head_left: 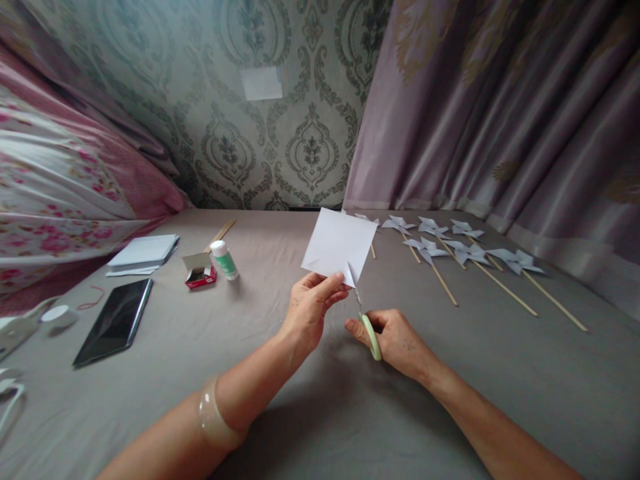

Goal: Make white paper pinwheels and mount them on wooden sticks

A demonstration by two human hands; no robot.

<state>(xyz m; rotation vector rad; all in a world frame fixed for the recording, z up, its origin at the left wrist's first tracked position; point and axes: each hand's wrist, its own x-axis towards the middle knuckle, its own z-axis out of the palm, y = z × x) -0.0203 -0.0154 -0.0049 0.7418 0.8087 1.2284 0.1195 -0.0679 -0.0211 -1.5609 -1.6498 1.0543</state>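
Note:
My left hand [310, 308] pinches the lower edge of a white square of paper [340, 244] and holds it upright above the grey surface [320, 400]. A roll of clear tape [216, 419] sits round my left forearm like a bracelet. My right hand [395, 340] is closed round the pale green handles of small scissors [367, 327]. Their blades point up into the paper's bottom corner, where a short cut shows.
Several white paper pinwheels on wooden sticks [450, 257] lie at the back right, by the purple curtain. On the left lie a dark phone [116, 321], a paper stack [143, 253], a small red box [200, 272], a glue bottle [225, 260] and spare sticks [220, 233].

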